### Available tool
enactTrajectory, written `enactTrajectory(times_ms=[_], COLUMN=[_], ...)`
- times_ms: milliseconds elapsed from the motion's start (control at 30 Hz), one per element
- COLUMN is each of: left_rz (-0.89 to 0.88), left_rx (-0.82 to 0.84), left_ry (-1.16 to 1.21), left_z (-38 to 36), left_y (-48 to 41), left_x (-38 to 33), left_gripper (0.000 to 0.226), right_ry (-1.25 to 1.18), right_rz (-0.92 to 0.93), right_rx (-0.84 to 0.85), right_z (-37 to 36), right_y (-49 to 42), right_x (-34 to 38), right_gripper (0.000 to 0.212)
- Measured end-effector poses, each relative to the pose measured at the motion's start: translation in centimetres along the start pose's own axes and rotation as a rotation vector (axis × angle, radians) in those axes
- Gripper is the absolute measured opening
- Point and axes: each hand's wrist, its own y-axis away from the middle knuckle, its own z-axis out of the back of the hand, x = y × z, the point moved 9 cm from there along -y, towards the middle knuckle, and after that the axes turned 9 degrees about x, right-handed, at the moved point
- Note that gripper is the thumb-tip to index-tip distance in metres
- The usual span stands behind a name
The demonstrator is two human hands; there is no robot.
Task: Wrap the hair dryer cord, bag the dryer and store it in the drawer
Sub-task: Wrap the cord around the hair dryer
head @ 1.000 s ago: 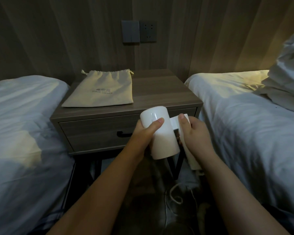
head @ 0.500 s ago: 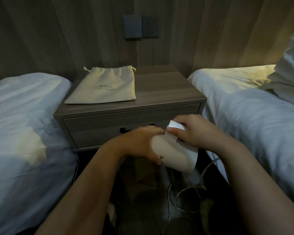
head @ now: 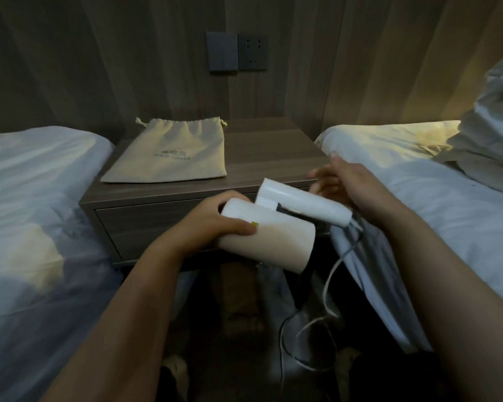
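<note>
Seen from the head camera, the left hand point(head: 215, 219) grips the white hair dryer point(head: 267, 242) round the far end of its barrel, with the thumb laid along the near side. The dryer is held in the air in front of the nightstand point(head: 114, 204), between the two beds. Its handle point(head: 302, 204) lies folded close against the barrel and points away to the right.

The right hand point(head: 349, 184) is just behind the handle with its fingers spread and relaxed, holding nothing. The blur makes it hard to say whether the fingertips touch the handle.

The cord point(head: 328, 285) leaves the handle's end, drops past the edge of the right bed point(head: 418, 204) and lies in loose loops on the floor point(head: 215, 343) — not yet wrapped.

The beige drawstring bag point(head: 169, 158) lies flat on the left part of the nightstand's wooden surface point(head: 267, 158), mouth toward the wall, well apart from the dryer. Below it the drawer point(head: 145, 224) is closed, and the hands and dryer hide its middle.

The left bed point(head: 26, 198) has white covers, and rumpled bedding point(head: 494, 126) is piled at the far right. A wall switch point(head: 235, 52) sits above the nightstand — dark plates on wood panelling.
</note>
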Motion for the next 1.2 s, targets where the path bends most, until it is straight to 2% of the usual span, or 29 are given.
enactTrajectory(times_ms=[67, 133, 200, 267, 400, 467, 500, 567, 667, 767, 900, 967, 1100, 1200], left_rz=[0.034, 0.093, 0.13, 0.156, 0.205, 0.232, 0.233, 0.203, 0.146, 0.141, 0.104, 0.079, 0.013, -0.006], left_rx=[-0.081, -0.134, -0.164, -0.187, -0.163, -0.157, -0.159, -0.172, -0.219, -0.312, -0.389, -0.457, -0.596, -0.642], left_ry=[0.251, 0.445, 0.538, 0.605, 0.705, 0.748, 0.772, 0.818, 0.87, 0.807, 0.823, 0.791, 0.682, 0.488], left_z=[0.7, 0.9, 0.9, 0.7, -1.0, -1.9, -2.3, -2.6, -2.2, -1.2, -1.2, -0.6, 0.9, 1.8], left_y=[0.0, 0.0, -0.1, -0.1, -0.1, -0.2, -0.2, -0.2, -0.2, 0.1, 0.2, 0.3, 1.0, 1.2], left_x=[1.0, 2.0, 2.4, 2.6, 2.6, 2.6, 2.4, 2.1, 1.8, 1.8, 1.7, 1.7, 1.5, 1.1], left_gripper=[0.045, 0.035, 0.024, 0.01, 0.019, 0.024, 0.026, 0.028, 0.028, 0.026, 0.027, 0.029, 0.018, 0.027], right_ry=[-0.068, -0.15, -0.281, -0.354, -0.333, -0.24, -0.194, -0.12, 0.27, 0.554, 0.726, 0.864, 1.031, 1.067], right_rz=[0.0, 0.038, 0.059, 0.081, 0.07, 0.057, 0.039, -0.042, -0.177, -0.188, -0.223, -0.187, -0.074, -0.044], right_rx=[0.011, 0.092, 0.133, 0.053, -0.273, -0.341, -0.318, -0.168, 0.069, 0.2, 0.456, 0.463, 0.47, 0.469], right_z=[1.4, 1.7, 1.7, 1.9, 2.1, 1.6, 1.0, -1.4, -5.1, -7.2, -10.5, -11.3, -12.4, -12.0], right_y=[0.2, 0.6, 0.9, 0.8, 0.7, 0.7, 0.5, 0.0, 0.0, 0.0, 1.5, 1.9, 2.7, 3.2], right_x=[-1.1, -2.1, -2.8, -3.6, -4.8, -4.8, -4.9, -5.6, -6.3, -6.5, -7.0, -6.1, -3.1, -1.1], right_gripper=[0.041, 0.024, 0.024, 0.023, 0.029, 0.034, 0.034, 0.026, 0.013, 0.034, 0.066, 0.054, 0.013, 0.01])
